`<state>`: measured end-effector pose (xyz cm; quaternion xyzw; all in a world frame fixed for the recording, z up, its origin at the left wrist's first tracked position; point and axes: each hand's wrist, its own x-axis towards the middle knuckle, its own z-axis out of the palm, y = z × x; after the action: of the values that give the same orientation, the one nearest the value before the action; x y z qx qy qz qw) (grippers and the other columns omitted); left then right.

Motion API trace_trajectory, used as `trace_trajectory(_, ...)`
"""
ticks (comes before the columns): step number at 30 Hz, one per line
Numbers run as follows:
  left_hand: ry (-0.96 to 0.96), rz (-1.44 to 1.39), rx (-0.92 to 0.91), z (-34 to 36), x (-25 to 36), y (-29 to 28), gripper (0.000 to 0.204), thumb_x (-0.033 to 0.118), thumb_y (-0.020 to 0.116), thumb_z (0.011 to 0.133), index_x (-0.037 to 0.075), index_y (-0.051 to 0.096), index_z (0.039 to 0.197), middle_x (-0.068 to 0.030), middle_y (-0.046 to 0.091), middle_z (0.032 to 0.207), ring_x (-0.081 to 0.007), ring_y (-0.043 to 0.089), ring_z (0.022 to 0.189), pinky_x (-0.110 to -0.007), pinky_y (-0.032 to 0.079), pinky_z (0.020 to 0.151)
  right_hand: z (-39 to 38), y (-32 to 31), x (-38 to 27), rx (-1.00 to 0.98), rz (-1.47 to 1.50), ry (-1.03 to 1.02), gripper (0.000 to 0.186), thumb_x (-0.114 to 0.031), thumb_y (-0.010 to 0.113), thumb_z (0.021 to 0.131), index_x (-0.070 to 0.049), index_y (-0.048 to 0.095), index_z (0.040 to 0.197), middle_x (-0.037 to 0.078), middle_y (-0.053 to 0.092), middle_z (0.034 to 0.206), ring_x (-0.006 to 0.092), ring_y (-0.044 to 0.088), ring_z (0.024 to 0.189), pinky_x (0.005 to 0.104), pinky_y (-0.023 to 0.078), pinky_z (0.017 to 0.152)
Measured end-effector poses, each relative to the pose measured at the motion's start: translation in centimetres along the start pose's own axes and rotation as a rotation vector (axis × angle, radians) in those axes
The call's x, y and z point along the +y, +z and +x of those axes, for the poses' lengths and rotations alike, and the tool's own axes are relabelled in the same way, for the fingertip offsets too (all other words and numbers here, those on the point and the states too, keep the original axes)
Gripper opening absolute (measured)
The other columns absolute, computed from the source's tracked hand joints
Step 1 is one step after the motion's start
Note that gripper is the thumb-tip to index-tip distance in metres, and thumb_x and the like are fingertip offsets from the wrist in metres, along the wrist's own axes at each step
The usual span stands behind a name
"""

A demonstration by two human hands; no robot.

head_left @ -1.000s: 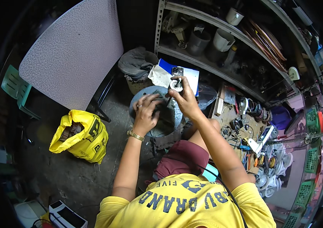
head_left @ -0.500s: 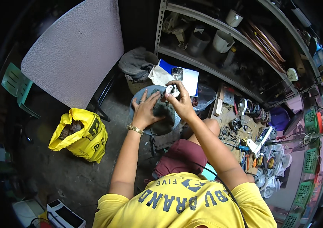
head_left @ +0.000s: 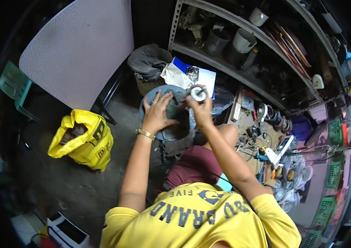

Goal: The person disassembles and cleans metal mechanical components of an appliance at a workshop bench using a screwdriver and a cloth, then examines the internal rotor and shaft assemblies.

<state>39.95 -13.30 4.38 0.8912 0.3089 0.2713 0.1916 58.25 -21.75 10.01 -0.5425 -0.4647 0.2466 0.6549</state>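
Gripping a white disc-shaped part point(head_left: 198, 94) in the right hand point(head_left: 200, 110), with fingers and thumb closed about its rim and a dark stem point(head_left: 202, 91) at its centre. Holding it face up at two o'clock on a round blue-grey worktop point(head_left: 163, 89); impossible to tell from this view whether above the edge or just beyond it. Spreading the left hand point(head_left: 155, 117) open at nine o'clock on the same worktop, fingers well apart, beside a dark grey-green sheet point(head_left: 176, 108); cannot tell whether pressing down or only hovering. Wearing a gold-coloured bracelet point(head_left: 145, 133) on the left wrist.

Looking outward from the worktop: at eleven o'clock, just beside it, a bucket point(head_left: 147, 87) with a dark grey cloth point(head_left: 148, 61) heaped on top; between one and two, white paper point(head_left: 207, 78) over a blue folder point(head_left: 180, 65); at one, further off, a metal rack point(head_left: 174, 29); at two, on that rack, a bundle of copper-coloured rods point(head_left: 292, 51). Continuing round: at three, a purple basin point(head_left: 302, 127); at four, a cluster of white plastic parts point(head_left: 293, 184); between eight and nine, on the floor, an open yellow sack point(head_left: 91, 142) with brown contents; at ten, a pale speckled panel point(head_left: 80, 51).
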Motion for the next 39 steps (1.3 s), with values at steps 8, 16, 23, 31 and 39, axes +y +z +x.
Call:
trace_trajectory(8, -0.038, 0.048, -0.072, -0.2, 0.1, -0.9, 0.105, 0.052, 0.09, 0.057, 0.015, 0.049, 0.146, -0.0005, 0.049, 0.152, -0.0289, 0.035, 0.148, -0.068, 0.015, 0.113, 0.9, 2.1, -1.1, -0.254, 0.136, 0.038, 0.056, -0.018, 0.082, 0.083, -0.002, 0.051, 0.126, 0.008, 0.061, 0.108, 0.013, 0.061, 0.099, 0.029, 0.05, 0.089)
trace_trajectory(16, -0.069, 0.077, -0.109, 0.3, 0.5, -0.9, 0.108, 0.054, 0.09, 0.057, 0.014, 0.047, 0.148, -0.0014, 0.047, 0.153, -0.0277, 0.033, 0.149, -0.07, 0.015, 0.114, 1.4, 2.3, -1.5, -0.236, 0.243, 0.074, 0.034, -0.012, 0.073, 0.094, 0.001, 0.054, 0.119, 0.009, 0.063, 0.101, 0.0149, 0.07, 0.082, 0.0276, 0.057, 0.074)
trace_trajectory(23, -0.062, 0.082, -0.063, -1.6, -1.3, -1.0, 0.109, 0.056, 0.089, 0.057, 0.012, 0.047, 0.148, -0.0033, 0.047, 0.153, -0.029, 0.034, 0.148, -0.071, 0.014, 0.114, 5.9, 1.4, -17.4, -0.129, -0.369, -0.409, 0.023, -0.012, 0.073, 0.087, -0.005, 0.065, 0.107, 0.005, 0.065, 0.105, 0.0158, 0.061, 0.104, 0.0335, 0.053, 0.088)
trace_trajectory(31, -0.043, 0.09, -0.074, -0.2, 0.2, -0.3, 0.109, 0.057, 0.088, 0.058, 0.011, 0.046, 0.148, -0.0046, 0.047, 0.153, -0.0292, 0.034, 0.149, -0.07, 0.014, 0.115, 1.9, -1.6, -7.4, -0.091, -0.113, -0.2, 0.03, -0.015, 0.078, 0.086, -0.001, 0.064, 0.109, 0.008, 0.07, 0.101, 0.0137, 0.064, 0.092, 0.0296, 0.053, 0.081)
trace_trajectory(39, -0.056, 0.074, -0.103, 0.1, 0.4, -0.6, 0.108, 0.05, 0.09, 0.058, 0.011, 0.045, 0.148, -0.0021, 0.045, 0.154, -0.027, 0.032, 0.15, -0.069, 0.012, 0.116, 0.9, 1.8, 0.4, -0.154, 0.128, 0.101, 0.044, -0.015, 0.085, 0.079, 0.0, 0.059, 0.111, 0.006, 0.068, 0.095, 0.0118, 0.064, 0.089, 0.0295, 0.053, 0.081)
